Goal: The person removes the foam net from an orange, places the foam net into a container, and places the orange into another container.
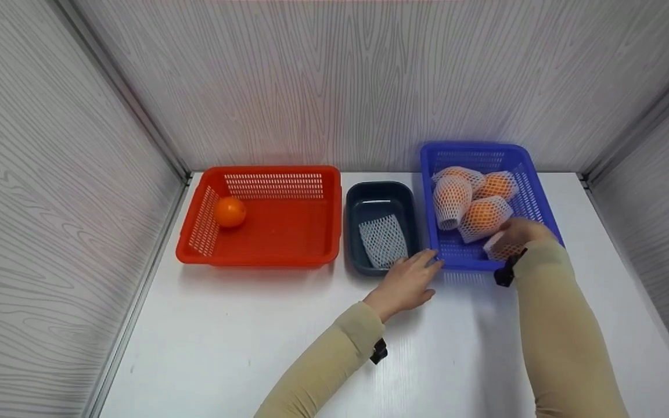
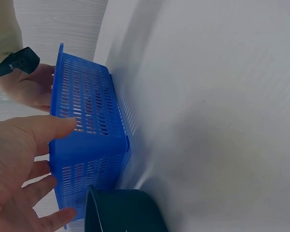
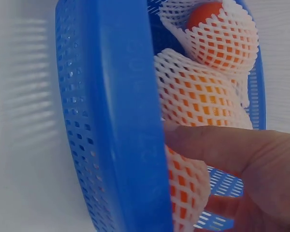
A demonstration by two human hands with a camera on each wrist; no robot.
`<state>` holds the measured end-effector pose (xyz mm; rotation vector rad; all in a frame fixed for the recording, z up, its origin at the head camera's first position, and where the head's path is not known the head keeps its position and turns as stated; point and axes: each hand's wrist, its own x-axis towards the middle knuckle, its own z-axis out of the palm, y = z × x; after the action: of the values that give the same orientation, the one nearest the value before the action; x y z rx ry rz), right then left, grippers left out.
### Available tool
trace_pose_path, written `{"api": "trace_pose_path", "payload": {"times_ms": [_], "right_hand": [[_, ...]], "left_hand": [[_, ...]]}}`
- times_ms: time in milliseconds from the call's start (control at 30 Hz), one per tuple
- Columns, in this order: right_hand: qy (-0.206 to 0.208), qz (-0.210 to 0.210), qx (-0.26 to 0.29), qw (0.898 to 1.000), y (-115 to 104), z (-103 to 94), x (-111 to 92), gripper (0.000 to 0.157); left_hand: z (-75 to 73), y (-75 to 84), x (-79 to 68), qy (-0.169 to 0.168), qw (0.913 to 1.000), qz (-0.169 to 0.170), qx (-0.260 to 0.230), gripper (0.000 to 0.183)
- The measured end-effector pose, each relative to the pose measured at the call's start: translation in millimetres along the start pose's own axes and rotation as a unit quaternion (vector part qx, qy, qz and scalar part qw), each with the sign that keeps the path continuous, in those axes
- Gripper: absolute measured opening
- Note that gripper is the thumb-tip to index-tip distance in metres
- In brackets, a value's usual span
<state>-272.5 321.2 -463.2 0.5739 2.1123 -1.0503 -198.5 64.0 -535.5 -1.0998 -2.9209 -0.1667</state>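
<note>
Now the right hand point(image 1: 529, 231) grips a net-sleeved orange point(image 3: 187, 187) at five o'clock inside the blue plastic basket point(image 1: 468, 264); the left hand point(image 1: 407, 283), loosely spread, is at its seven o'clock corner.

A white tabletop point(image 1: 241, 325) (slightly glossy, softly shadowed) carries three containers near its far edge: a red perforated plastic basket point(image 1: 288, 232), a blue perforated plastic basket point(image 1: 474, 146) and, between them, a dark teal tub point(image 1: 378, 208).

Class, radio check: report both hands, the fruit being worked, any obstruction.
Right hand grips nearest netted orange in blue basket. Left hand at basket's near corner, fingers spread. Neighbouring netted oranges close beside; no clear blockage.
</note>
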Motion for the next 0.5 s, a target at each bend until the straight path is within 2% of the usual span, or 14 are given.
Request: {"api": "trace_pose_path", "payload": {"times_ms": [167,233,400,500], "right_hand": [[-0.005,-0.019,-0.051,0.999,4.6,1.4,2.4,0.081],[-0.001,-0.019,-0.049,0.999,5.4,3.2,2.7,0.079],[0.017,-0.012,0.013,1.000,4.6,9.5,0.7,0.080],[0.027,-0.020,0.027,0.999,3.8,13.8,-1.7,0.076]], "left_hand": [[-2.7,0.4,-0.5,-0.009,0.9999,-0.001,-0.010,0.063],[-3.3,0.4,-0.6,-0.012,0.9999,-0.001,-0.012,0.063],[-3.1,0.3,-0.1,-0.012,0.9998,-0.004,-0.016,0.064],[-2.0,0.7,0.3,-0.018,0.9996,-0.007,-0.022,0.065]]}}
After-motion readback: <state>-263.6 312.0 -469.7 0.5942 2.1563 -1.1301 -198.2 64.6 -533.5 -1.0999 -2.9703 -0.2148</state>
